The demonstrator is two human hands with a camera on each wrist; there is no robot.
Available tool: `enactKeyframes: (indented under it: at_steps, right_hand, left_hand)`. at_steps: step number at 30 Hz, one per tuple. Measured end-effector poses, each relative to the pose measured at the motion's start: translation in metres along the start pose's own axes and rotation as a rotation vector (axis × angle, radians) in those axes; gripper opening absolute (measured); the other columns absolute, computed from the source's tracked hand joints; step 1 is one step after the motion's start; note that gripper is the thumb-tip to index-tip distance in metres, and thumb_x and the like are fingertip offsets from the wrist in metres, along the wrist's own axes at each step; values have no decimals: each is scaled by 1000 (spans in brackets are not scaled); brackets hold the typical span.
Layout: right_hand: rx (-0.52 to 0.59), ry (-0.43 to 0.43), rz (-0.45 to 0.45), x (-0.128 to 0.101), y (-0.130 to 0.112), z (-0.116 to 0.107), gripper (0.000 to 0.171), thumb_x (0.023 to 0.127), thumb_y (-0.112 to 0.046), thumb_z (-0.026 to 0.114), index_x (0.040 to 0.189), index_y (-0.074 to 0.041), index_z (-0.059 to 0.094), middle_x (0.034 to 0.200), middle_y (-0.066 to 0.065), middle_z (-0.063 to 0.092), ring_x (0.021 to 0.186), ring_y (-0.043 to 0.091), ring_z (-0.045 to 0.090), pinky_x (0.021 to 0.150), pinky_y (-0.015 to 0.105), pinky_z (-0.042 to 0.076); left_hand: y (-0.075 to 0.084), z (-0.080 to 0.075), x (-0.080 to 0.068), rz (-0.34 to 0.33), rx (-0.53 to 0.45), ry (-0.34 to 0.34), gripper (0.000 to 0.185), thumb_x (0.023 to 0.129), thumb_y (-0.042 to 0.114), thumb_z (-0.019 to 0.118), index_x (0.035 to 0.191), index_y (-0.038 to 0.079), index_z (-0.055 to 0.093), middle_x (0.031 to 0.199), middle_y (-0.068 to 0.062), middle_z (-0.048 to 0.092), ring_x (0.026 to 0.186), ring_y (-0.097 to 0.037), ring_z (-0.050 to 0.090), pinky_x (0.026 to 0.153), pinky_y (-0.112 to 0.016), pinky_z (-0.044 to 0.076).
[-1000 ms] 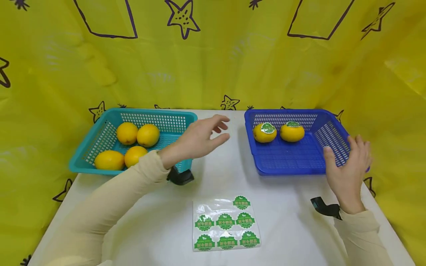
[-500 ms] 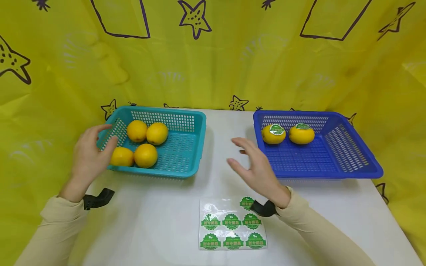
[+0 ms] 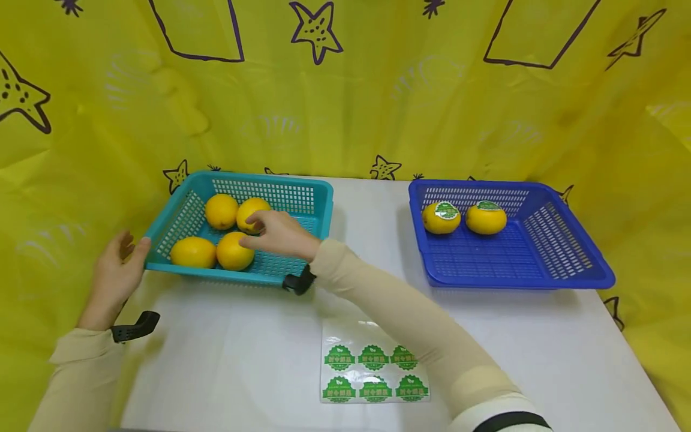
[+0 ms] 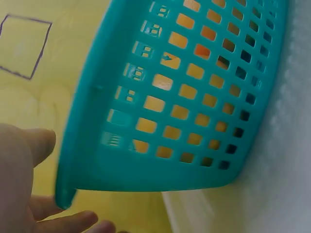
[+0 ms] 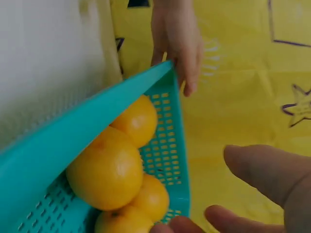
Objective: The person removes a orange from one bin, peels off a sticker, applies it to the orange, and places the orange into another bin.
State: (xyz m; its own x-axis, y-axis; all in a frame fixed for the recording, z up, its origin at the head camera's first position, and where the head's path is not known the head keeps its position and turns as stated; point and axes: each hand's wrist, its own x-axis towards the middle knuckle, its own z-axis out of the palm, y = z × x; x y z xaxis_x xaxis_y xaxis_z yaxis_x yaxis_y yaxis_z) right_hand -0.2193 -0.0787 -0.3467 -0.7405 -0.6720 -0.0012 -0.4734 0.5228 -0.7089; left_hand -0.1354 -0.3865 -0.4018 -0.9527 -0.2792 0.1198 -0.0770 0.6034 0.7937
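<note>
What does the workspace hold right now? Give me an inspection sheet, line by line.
Surface: white table.
Job's things: teal basket holding four unlabelled yellow fruits; sticker sheet flat at front.
Clutter: blue basket with two stickered fruits.
Grippers: left hand open, at the teal basket's left corner; right hand reaching in, fingers on a fruit, grasp unclear.
Cables: nothing seen.
Surroundings: yellow cloth with star drawings.

The right grip (image 3: pixel 275 234) is over the left basket (image 3: pixel 318 198), among four fruits; the nearest fruit (image 3: pixel 234 251) lies just before it. The left grip (image 3: pixel 116 270) is at that basket's left corner. Far right of both, the other basket (image 3: pixel 594 276) holds two fruits. The sticker sheet (image 3: pixel 372 372) lies on the worktop (image 3: pixel 243 360), nearer the person.
</note>
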Motion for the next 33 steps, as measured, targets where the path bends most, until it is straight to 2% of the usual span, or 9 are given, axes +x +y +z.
enactKeyframes:
  at_steps: [3, 6, 8, 12, 15, 18, 23, 27, 33]
  right_hand:
    - [-118, -74, 98, 28, -12, 17, 60, 94, -39, 65, 141, -6, 49, 132, 4, 58, 108, 14, 56, 85, 22, 46]
    - [-284, -134, 157, 47, -23, 30, 57, 94, -42, 62, 139, -8, 50, 122, 0, 61, 101, 13, 57, 80, 22, 46]
    - [-379, -168, 174, 55, -31, 36, 45, 95, -43, 61, 126, -10, 57, 102, -2, 62, 87, 12, 58, 70, 20, 45]
    - [-496, -207, 217, 64, -42, 44, 28, 94, -44, 61, 97, -16, 59, 77, -4, 47, 71, 10, 48, 60, 22, 38]
    - [-551, -240, 242, 68, -47, 48, 29, 94, -47, 60, 92, -18, 58, 76, -4, 45, 70, 9, 47, 61, 22, 38]
    - [-576, -274, 258, 71, -49, 53, 30, 94, -49, 59, 95, -19, 61, 78, -5, 48, 70, 9, 48, 62, 20, 41]
    - [-554, -303, 303, 76, -48, 55, 26, 94, -45, 61, 95, -18, 63, 79, -4, 50, 70, 10, 49, 61, 20, 42]
    - [-444, -351, 338, 78, -41, 50, 22, 93, -38, 64, 95, -16, 60, 79, -2, 48, 69, 11, 48, 59, 21, 42]
    - [-234, -414, 330, 84, -19, 38, 64, 90, -39, 68, 144, -19, 41, 120, -5, 51, 99, 11, 48, 81, 24, 45]
  left_hand:
    - [-9, 3, 3, -37, -70, -40, 71, 105, 38, 34, 151, -9, 8, 151, -35, 19, 134, -48, 27, 111, -38, 29]
    - [-16, 7, 3, -61, -157, -66, 72, 105, 39, 32, 150, -11, 6, 146, -37, 22, 122, -31, 44, 95, -16, 40]
    - [-20, 8, 2, -73, -236, -73, 73, 105, 39, 32, 149, -13, 5, 142, -34, 25, 109, -17, 48, 80, -7, 42]
    - [-26, 9, -4, -81, -506, -105, 72, 105, 38, 34, 149, -12, 6, 136, -24, 27, 112, -12, 45, 84, -10, 44]
    - [-28, 11, -8, -82, -711, -129, 62, 106, 36, 36, 148, -5, 15, 131, -13, 35, 118, -13, 43, 87, -13, 45]
    - [-30, 13, -10, -79, -836, -133, 43, 106, 32, 36, 138, 5, 28, 123, -3, 39, 111, -8, 49, 86, -14, 46]
    - [-32, 17, -11, -87, -939, -134, 27, 107, 29, 38, 127, 12, 36, 119, -3, 45, 103, -4, 57, 84, -15, 48]
    - [-33, 21, -11, -93, -943, -126, 31, 106, 31, 38, 130, 11, 35, 117, -1, 49, 102, -4, 59, 83, -15, 48]
    - [-27, 25, -4, -102, -883, -125, 62, 106, 34, 38, 149, -3, 15, 122, -4, 46, 108, -6, 56, 84, -14, 47]
